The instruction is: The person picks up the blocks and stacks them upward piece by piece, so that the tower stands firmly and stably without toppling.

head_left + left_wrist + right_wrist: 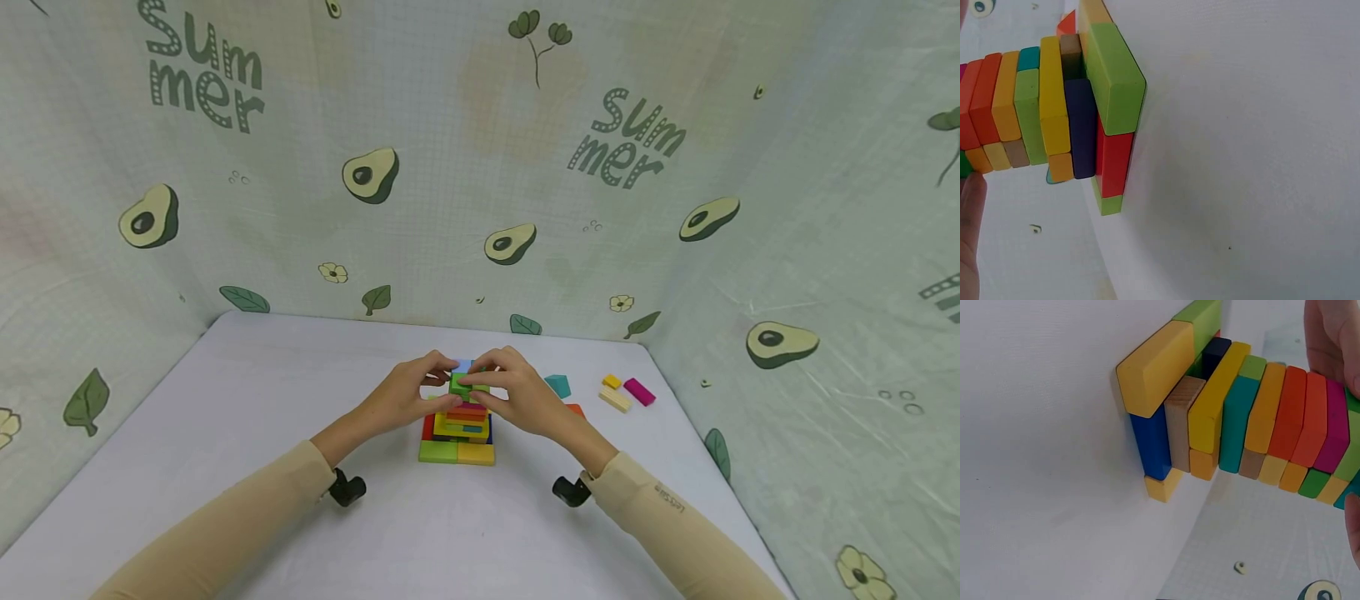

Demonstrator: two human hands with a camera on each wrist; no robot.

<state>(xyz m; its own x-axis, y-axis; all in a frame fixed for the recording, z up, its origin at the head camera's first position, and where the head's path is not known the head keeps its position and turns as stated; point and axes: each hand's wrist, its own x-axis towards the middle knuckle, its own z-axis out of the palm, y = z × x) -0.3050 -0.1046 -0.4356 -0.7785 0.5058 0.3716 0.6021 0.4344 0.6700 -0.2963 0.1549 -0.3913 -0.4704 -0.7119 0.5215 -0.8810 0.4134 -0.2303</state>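
A stepped tower of coloured wooden blocks (462,430) stands on the white table, narrowing towards its top. Both hands are at its upper end. From the left, my left hand (408,393) holds the top layers with curled fingers and thumb, beside a green block (459,388). My right hand (519,395) pinches the same green block from the right, its index finger over the upper edge. In the left wrist view, a fingertip (974,187) lies against the tower's side. A light-green block (1354,447) shows between the right fingers and thumb; the fingers partly hide the top.
Loose blocks lie to the right: a teal one (558,385), a small yellow one (612,381), a cream one (615,399) and a magenta one (640,392). An orange-red piece (575,410) sits behind the right wrist. A printed cloth (450,208) hangs around the table.
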